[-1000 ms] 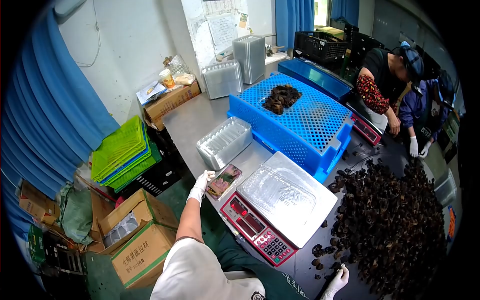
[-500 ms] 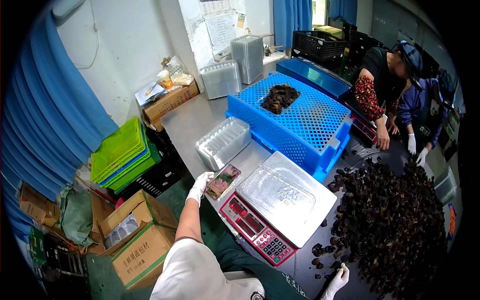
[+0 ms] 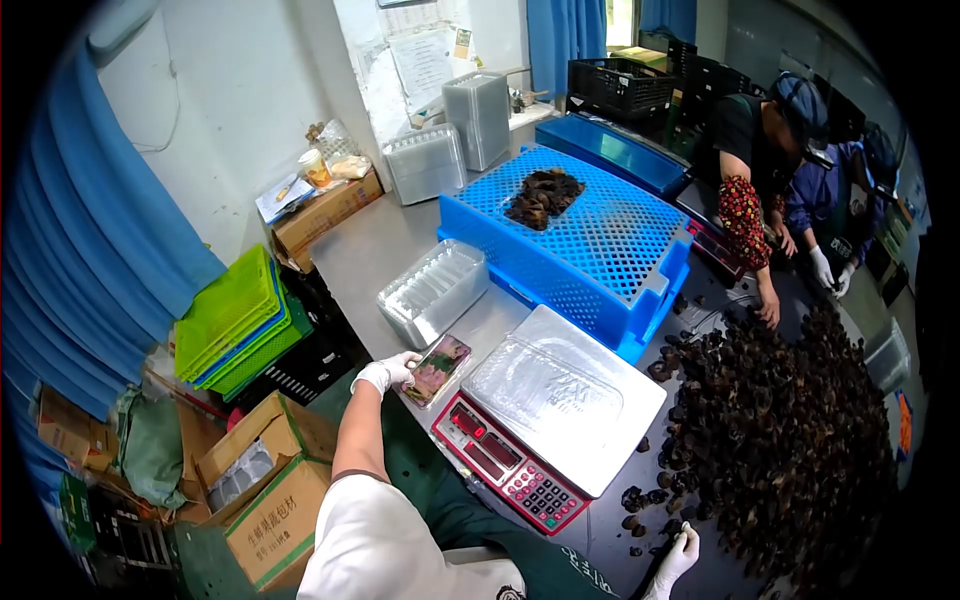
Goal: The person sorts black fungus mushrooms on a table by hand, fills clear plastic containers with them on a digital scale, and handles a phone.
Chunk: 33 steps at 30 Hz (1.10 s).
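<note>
My left hand (image 3: 388, 373), in a white glove, is closed at the left edge of a phone (image 3: 437, 370) with a pink picture on it. The phone lies by the table's near edge, between a stack of clear plastic trays (image 3: 433, 292) and a red and silver digital scale (image 3: 563, 395). A clear tray seems to rest on the scale's pan. My right hand (image 3: 680, 562), also gloved, is low in the view beside a heap of dark wood-ear mushrooms (image 3: 780, 440). Its fingers are pinched together; what they hold, if anything, I cannot make out.
An upturned blue crate (image 3: 620, 240) carries a clump of dark mushrooms (image 3: 545, 197). More clear trays (image 3: 475, 120) stand behind. Two co-workers work across the table, one with a bare hand (image 3: 768, 305) at the heap. Green crates (image 3: 230, 320) and a cardboard box (image 3: 280, 520) are left.
My left hand's fingers have curled in at the phone's edge, and the phone has shifted slightly. A co-worker's bare hand has reached nearer the heap. The view has turned a little.
</note>
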### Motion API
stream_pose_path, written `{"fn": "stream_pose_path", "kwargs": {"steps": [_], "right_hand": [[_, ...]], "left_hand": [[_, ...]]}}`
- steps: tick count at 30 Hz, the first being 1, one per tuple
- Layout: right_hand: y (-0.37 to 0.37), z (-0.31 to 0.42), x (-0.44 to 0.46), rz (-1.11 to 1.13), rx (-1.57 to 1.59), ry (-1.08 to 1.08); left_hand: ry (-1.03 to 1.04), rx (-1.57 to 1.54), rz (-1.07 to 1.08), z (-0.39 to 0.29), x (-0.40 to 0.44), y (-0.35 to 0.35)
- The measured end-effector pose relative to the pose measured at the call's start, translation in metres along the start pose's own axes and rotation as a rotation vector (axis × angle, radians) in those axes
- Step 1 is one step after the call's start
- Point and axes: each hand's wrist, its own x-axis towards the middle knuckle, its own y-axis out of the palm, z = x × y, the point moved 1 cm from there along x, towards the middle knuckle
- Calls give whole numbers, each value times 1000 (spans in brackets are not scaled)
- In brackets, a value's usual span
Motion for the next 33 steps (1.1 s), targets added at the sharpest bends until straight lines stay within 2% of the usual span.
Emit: {"fn": "stream_pose_path", "kwargs": {"steps": [1,3,5,9,11,15,21,23,24,27,28,29,31,32,33], "right_hand": [[-1,1,-1,-3,-1,3],[0,7,-1,5,-35,13],[1,12,-3,-5,-12,21],[3,-5,-1,-44,11,-49],[3,0,-2,-41,11,-37],[1,5,-2,-18,18,-12],[0,19,-5,-21,16,-3],[0,21,-5,1,-14,-1],[0,19,-5,1,-14,2],[0,9,-3,-6,3,-1],[0,8,-3,-7,-1,-6],[0,7,-3,-9,-4,-11],[-1,8,-3,0,-8,-3],[-1,8,-3,9,-11,6],[-1,8,-3,8,-12,7]], "left_hand": [[0,3,3,-10,-4,4],[-99,207,-63,-25,-8,8],[-56,285,-120,-14,7,8],[4,95,-236,2,20,4],[-126,-240,-195,5,18,5],[44,-179,-190,-1,-5,11],[77,-95,-144,1,0,5],[90,122,-31,-1,0,4],[114,442,-150,-1,0,7],[47,561,-172,-13,-4,16],[131,602,-250,-11,-7,19],[131,602,-250,-6,-3,18],[30,-73,-222,-2,4,16],[59,-74,-321,-14,-7,24],[59,-73,-320,-10,-3,23]]}}
